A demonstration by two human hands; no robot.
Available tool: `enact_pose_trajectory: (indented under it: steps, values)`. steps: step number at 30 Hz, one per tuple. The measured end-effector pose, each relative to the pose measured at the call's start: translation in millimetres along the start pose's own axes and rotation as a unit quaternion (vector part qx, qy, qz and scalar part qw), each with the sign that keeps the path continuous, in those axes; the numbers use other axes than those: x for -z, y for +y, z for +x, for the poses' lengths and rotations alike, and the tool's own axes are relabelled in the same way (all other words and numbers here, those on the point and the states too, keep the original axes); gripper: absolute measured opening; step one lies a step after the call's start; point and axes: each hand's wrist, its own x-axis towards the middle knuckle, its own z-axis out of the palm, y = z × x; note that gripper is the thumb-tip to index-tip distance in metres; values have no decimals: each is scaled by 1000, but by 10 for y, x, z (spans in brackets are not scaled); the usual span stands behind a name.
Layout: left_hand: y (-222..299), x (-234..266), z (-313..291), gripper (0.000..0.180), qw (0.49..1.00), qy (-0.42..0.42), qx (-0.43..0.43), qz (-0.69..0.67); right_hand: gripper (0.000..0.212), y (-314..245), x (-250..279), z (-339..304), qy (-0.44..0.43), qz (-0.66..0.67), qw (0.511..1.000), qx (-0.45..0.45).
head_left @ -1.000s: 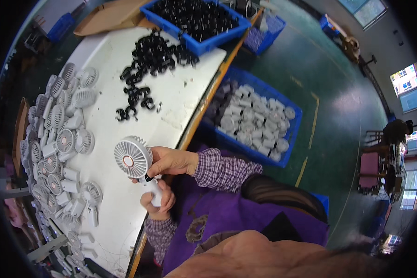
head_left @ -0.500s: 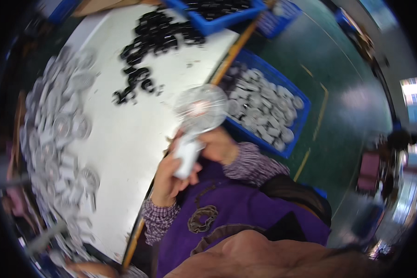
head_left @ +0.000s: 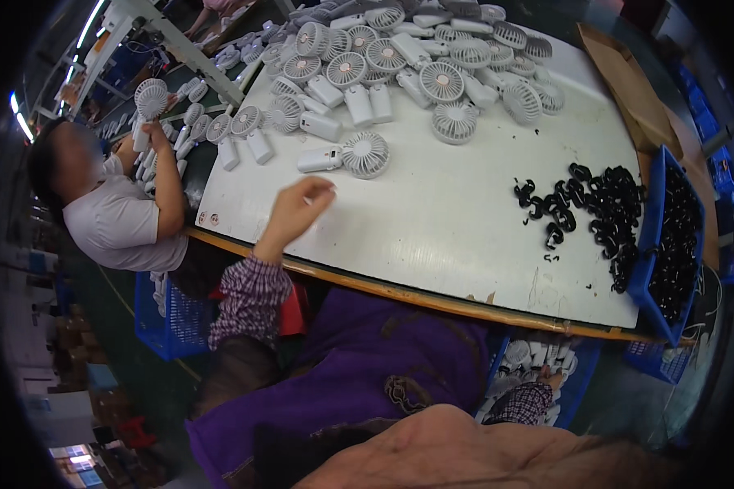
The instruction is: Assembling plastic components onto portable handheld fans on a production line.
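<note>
My left hand [head_left: 296, 213] is over the near part of the white table [head_left: 432, 220], fingers loosely bent, with nothing in it. Just beyond its fingertips a white handheld fan [head_left: 365, 155] lies on its side, its handle pointing left. My right hand [head_left: 553, 379] reaches down at the lower right into a blue crate [head_left: 583, 383] of white fans. Its fingers are mostly hidden among them, so any grip does not show. A big heap of white and grey handheld fans [head_left: 383, 57] covers the table's far side.
Small black curved parts [head_left: 607, 204] lie in a pile on the table's right, beside a blue tray [head_left: 669, 244] of more. Cardboard [head_left: 628, 90] stands behind. At the left a co-worker [head_left: 122, 204] holds a fan [head_left: 151, 99] upright. A blue basket [head_left: 171, 318] is below.
My view has swung left. Both hands were together on a white fan; now they are apart, the left over the table without it, the right down in the crate.
</note>
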Motion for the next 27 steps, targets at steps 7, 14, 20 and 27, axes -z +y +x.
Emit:
enact_pose_trajectory:
  steps: [7, 14, 20, 27]
  values:
    - [-292, 13, 777, 47, 912, -13, -169, 373, 42, 79, -348, -778, -217, -29, 973, 79]
    - [-131, -286, 616, 38, 941, 31, -243, 234, 17, -179, -482, -2971, -417, -60, 861, 285]
    - [512, -1288, -48, 49, 924, -27, -378, 51, 69, 316, -1294, -4319, -727, -135, 588, 329]
    - [678, -1166, -127, 48, 958, -195, -195, -82, 34, 281, -1420, -4867, -679, -163, 534, 477]
